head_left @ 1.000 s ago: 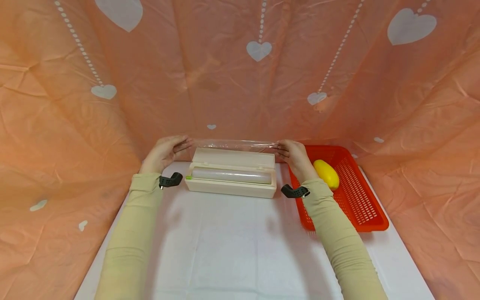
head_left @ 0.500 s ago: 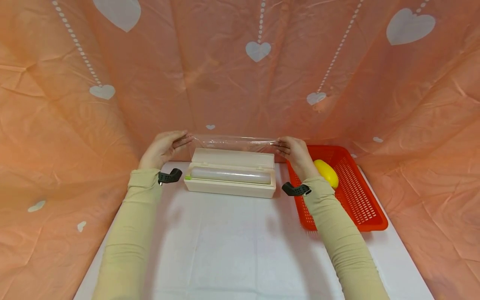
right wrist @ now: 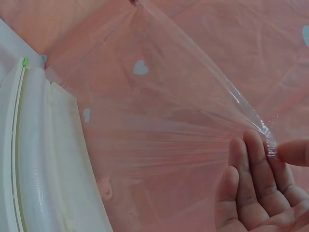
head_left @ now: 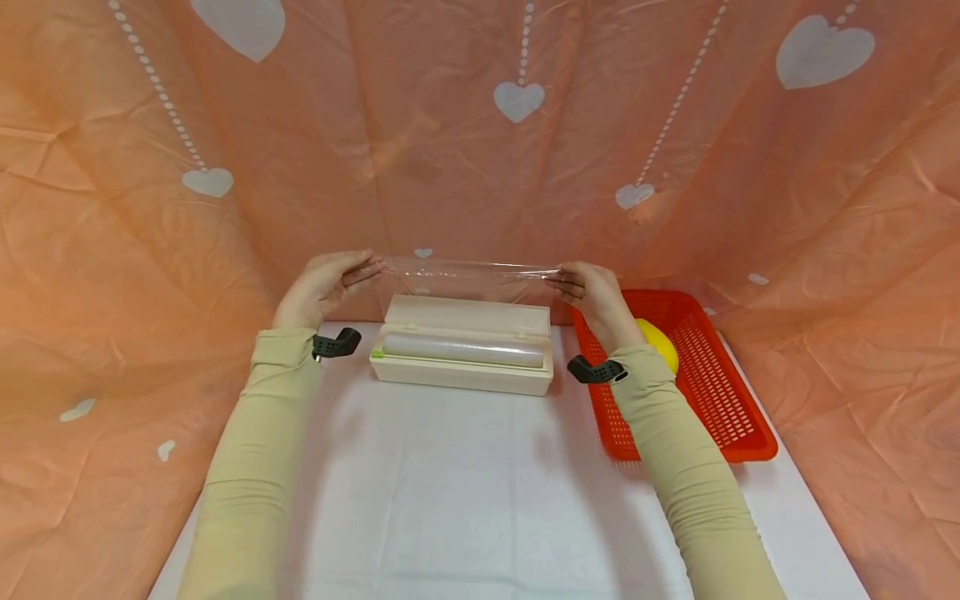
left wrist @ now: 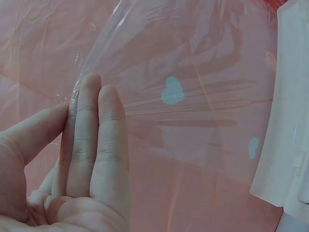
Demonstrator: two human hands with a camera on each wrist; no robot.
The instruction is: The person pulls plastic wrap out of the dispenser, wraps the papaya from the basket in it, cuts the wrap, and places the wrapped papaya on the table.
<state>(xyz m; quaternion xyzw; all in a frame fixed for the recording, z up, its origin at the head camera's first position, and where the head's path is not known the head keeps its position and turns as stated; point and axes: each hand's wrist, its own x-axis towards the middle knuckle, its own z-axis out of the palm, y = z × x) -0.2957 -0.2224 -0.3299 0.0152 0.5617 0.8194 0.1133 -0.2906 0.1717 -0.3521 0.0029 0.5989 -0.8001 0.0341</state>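
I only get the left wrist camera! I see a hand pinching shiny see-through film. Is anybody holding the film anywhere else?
Observer: Yes. The right hand pinches the clear film at its other side, between thumb and fingers.
Operator: Ooh! There's a little red bit in the top right corner of my picture. What's that?
Observer: It looks like part of the red basket. The head view shows the whole thing is a basket with holes, at the person's right.
Operator: Is anything inside it?
Observer: A yellow oval thing, maybe a fruit. The right arm partly hides it in the head view.
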